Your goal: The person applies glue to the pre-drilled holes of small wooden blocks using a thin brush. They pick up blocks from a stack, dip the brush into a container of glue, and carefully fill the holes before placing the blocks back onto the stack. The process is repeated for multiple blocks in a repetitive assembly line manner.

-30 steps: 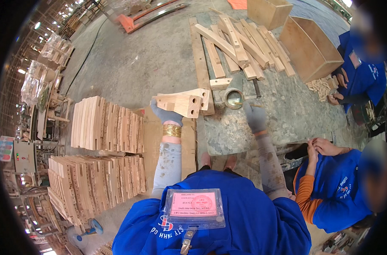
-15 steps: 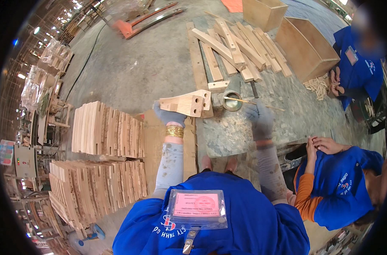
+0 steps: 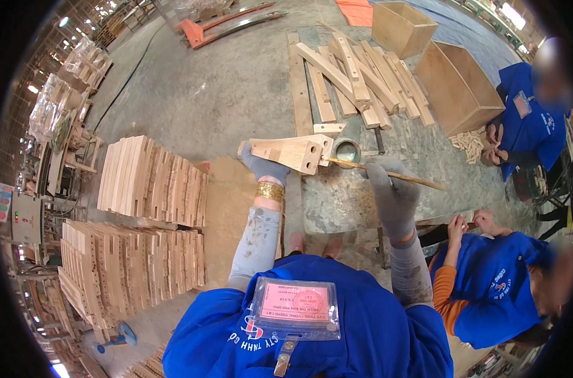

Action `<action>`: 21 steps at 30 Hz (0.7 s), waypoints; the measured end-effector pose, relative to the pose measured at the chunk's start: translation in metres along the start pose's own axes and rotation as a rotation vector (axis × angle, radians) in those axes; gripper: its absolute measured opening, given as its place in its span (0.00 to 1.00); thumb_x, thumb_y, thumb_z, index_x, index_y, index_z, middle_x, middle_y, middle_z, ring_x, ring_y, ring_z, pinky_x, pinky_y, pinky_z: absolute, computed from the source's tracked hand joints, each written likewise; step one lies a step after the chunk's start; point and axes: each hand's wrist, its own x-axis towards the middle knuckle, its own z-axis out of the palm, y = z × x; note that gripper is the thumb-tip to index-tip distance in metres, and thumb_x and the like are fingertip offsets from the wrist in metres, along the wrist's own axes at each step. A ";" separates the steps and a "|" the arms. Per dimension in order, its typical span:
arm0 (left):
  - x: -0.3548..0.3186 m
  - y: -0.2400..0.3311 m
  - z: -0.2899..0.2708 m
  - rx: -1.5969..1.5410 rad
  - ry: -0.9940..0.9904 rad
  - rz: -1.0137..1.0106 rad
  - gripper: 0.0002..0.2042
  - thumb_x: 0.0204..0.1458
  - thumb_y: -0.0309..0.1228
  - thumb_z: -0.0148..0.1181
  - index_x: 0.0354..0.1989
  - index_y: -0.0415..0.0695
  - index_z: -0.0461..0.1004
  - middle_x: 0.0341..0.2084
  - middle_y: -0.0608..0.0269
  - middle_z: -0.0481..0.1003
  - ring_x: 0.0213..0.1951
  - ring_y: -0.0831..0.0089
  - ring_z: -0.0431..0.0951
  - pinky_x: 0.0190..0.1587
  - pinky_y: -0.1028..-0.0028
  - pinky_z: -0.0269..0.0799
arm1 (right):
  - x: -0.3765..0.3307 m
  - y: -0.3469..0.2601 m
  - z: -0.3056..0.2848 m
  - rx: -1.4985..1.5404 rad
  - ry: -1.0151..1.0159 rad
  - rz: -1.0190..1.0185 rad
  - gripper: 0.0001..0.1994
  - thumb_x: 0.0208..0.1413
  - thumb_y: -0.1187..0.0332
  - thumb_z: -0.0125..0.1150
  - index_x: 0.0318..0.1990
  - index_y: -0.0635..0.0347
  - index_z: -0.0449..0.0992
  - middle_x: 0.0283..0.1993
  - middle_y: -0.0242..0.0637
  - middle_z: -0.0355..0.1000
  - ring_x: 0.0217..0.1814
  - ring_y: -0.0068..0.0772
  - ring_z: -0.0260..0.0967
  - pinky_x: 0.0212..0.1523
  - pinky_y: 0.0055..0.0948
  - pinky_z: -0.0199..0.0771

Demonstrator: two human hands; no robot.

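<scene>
My left hand [image 3: 265, 166], in a grey glove, is closed round the narrow end of two light wooden pieces [image 3: 286, 153] held together. Round holes show in their wide ends. My right hand [image 3: 392, 198], gloved too, grips a thin wooden stick [image 3: 423, 181] between its fingers. The stick's far tip meets the holed end of the rear piece; whether it is inside a hole I cannot tell. Just behind the stick stands a round can [image 3: 355, 135] with a pale inside, on the stained work surface [image 3: 327, 205].
Several wooden bars [image 3: 355, 79] lie at the far side, near two plywood boxes [image 3: 456, 88] and a dowel heap [image 3: 466, 145]. Stacked wooden parts [image 3: 132, 264] fill the left. Two co-workers in blue sit at the right. An orange pallet jack [image 3: 195, 31] stands far off.
The stick has left the can, and its tip is now at the wooden pieces' holed end. My right hand has come nearer and tilted. The left hand has shifted slightly right in view.
</scene>
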 end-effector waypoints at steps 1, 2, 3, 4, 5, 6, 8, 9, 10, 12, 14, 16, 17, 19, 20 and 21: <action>-0.001 0.001 0.000 -0.005 -0.008 -0.010 0.25 0.46 0.55 0.44 0.43 0.47 0.67 0.41 0.60 0.69 0.44 0.58 0.70 0.47 0.58 0.67 | 0.000 -0.001 0.001 0.006 -0.004 0.006 0.04 0.48 0.79 0.57 0.31 0.61 0.75 0.31 0.36 0.73 0.29 0.30 0.71 0.29 0.24 0.70; -0.002 0.001 0.000 -0.011 -0.017 -0.020 0.25 0.46 0.55 0.44 0.43 0.47 0.67 0.41 0.60 0.69 0.44 0.58 0.70 0.47 0.59 0.67 | 0.001 -0.001 0.003 0.012 -0.007 0.013 0.04 0.48 0.79 0.57 0.32 0.61 0.75 0.31 0.36 0.73 0.29 0.30 0.71 0.29 0.24 0.70; -0.002 0.001 0.001 -0.012 -0.018 -0.024 0.25 0.46 0.55 0.44 0.43 0.47 0.67 0.41 0.59 0.69 0.44 0.58 0.70 0.47 0.59 0.67 | 0.001 -0.001 0.004 0.017 -0.010 0.019 0.04 0.48 0.79 0.57 0.32 0.60 0.75 0.31 0.36 0.73 0.29 0.31 0.71 0.29 0.25 0.70; -0.003 0.002 0.000 -0.014 -0.018 -0.025 0.25 0.46 0.55 0.44 0.44 0.47 0.67 0.41 0.59 0.69 0.44 0.58 0.70 0.47 0.59 0.67 | 0.002 -0.003 0.005 -0.025 -0.017 0.004 0.04 0.48 0.79 0.57 0.32 0.60 0.75 0.31 0.36 0.73 0.29 0.31 0.71 0.29 0.25 0.70; -0.003 0.002 0.000 -0.015 -0.018 -0.027 0.26 0.46 0.55 0.44 0.44 0.47 0.67 0.41 0.59 0.69 0.44 0.58 0.70 0.47 0.59 0.67 | 0.004 -0.006 0.005 -0.067 -0.025 -0.012 0.04 0.48 0.78 0.57 0.32 0.60 0.75 0.31 0.36 0.73 0.29 0.32 0.71 0.29 0.25 0.70; -0.004 0.002 0.000 -0.012 -0.005 -0.013 0.26 0.46 0.55 0.44 0.44 0.47 0.67 0.41 0.59 0.69 0.44 0.58 0.70 0.47 0.59 0.67 | 0.005 -0.008 0.005 -0.109 -0.032 -0.028 0.04 0.48 0.78 0.57 0.32 0.60 0.75 0.31 0.36 0.73 0.29 0.32 0.71 0.29 0.25 0.70; -0.004 0.002 0.002 -0.003 0.018 0.013 0.27 0.45 0.55 0.45 0.45 0.46 0.67 0.42 0.58 0.69 0.44 0.58 0.70 0.48 0.59 0.67 | 0.005 -0.010 0.005 -0.116 -0.037 -0.058 0.03 0.48 0.78 0.57 0.32 0.61 0.75 0.30 0.36 0.73 0.29 0.32 0.71 0.29 0.25 0.70; -0.004 0.002 0.002 -0.011 0.014 0.001 0.27 0.45 0.55 0.45 0.46 0.46 0.67 0.42 0.58 0.69 0.44 0.58 0.70 0.48 0.59 0.67 | 0.005 -0.011 0.005 -0.120 -0.040 -0.073 0.03 0.49 0.77 0.57 0.32 0.61 0.75 0.30 0.36 0.73 0.29 0.32 0.71 0.29 0.25 0.70; -0.006 0.002 0.003 -0.018 0.009 -0.016 0.27 0.45 0.55 0.45 0.46 0.46 0.67 0.42 0.58 0.69 0.44 0.58 0.70 0.48 0.59 0.67 | 0.004 -0.010 0.004 -0.157 -0.031 -0.078 0.03 0.49 0.77 0.57 0.32 0.61 0.75 0.30 0.36 0.73 0.29 0.32 0.71 0.29 0.25 0.70; -0.008 0.000 0.006 -0.027 -0.005 -0.032 0.27 0.45 0.55 0.45 0.46 0.46 0.67 0.43 0.58 0.69 0.44 0.57 0.70 0.48 0.58 0.67 | 0.004 -0.008 0.004 -0.233 -0.012 -0.087 0.04 0.48 0.77 0.57 0.32 0.60 0.75 0.30 0.37 0.73 0.29 0.32 0.71 0.29 0.24 0.71; -0.007 0.001 0.005 -0.038 -0.020 -0.018 0.27 0.45 0.55 0.45 0.46 0.46 0.67 0.43 0.58 0.69 0.45 0.58 0.70 0.48 0.58 0.67 | 0.004 -0.012 0.004 -0.211 0.001 0.001 0.03 0.49 0.76 0.56 0.31 0.62 0.76 0.31 0.38 0.73 0.30 0.31 0.71 0.30 0.24 0.70; -0.007 0.002 0.004 -0.018 -0.003 -0.012 0.27 0.46 0.55 0.45 0.46 0.47 0.67 0.43 0.58 0.69 0.44 0.58 0.70 0.48 0.58 0.67 | 0.003 -0.014 0.002 -0.103 0.057 0.145 0.04 0.50 0.75 0.55 0.28 0.64 0.76 0.31 0.38 0.73 0.31 0.30 0.71 0.32 0.24 0.70; -0.008 0.001 0.005 -0.008 0.005 -0.010 0.27 0.46 0.55 0.44 0.46 0.47 0.67 0.43 0.59 0.69 0.44 0.58 0.70 0.48 0.58 0.67 | 0.002 -0.014 -0.001 -0.006 0.107 0.245 0.06 0.51 0.75 0.54 0.27 0.65 0.77 0.32 0.39 0.74 0.32 0.29 0.71 0.33 0.24 0.70; -0.007 0.002 0.005 0.016 -0.033 0.013 0.30 0.45 0.57 0.43 0.50 0.47 0.62 0.45 0.56 0.66 0.47 0.56 0.68 0.49 0.56 0.65 | 0.002 -0.017 -0.005 0.112 0.192 0.363 0.09 0.52 0.74 0.52 0.25 0.68 0.77 0.31 0.39 0.74 0.33 0.28 0.71 0.34 0.24 0.70; -0.007 0.002 0.005 0.028 -0.052 0.026 0.32 0.44 0.57 0.43 0.53 0.47 0.60 0.47 0.55 0.64 0.48 0.55 0.67 0.49 0.55 0.65 | 0.004 -0.020 -0.006 0.133 0.227 0.382 0.11 0.53 0.73 0.51 0.24 0.68 0.77 0.31 0.39 0.74 0.33 0.27 0.71 0.35 0.24 0.70; -0.007 0.002 0.003 0.026 -0.054 0.021 0.32 0.44 0.57 0.43 0.52 0.47 0.60 0.46 0.55 0.64 0.48 0.55 0.66 0.49 0.55 0.65 | 0.006 -0.022 -0.006 0.154 0.261 0.401 0.13 0.54 0.73 0.50 0.23 0.69 0.77 0.31 0.39 0.74 0.34 0.27 0.71 0.35 0.24 0.70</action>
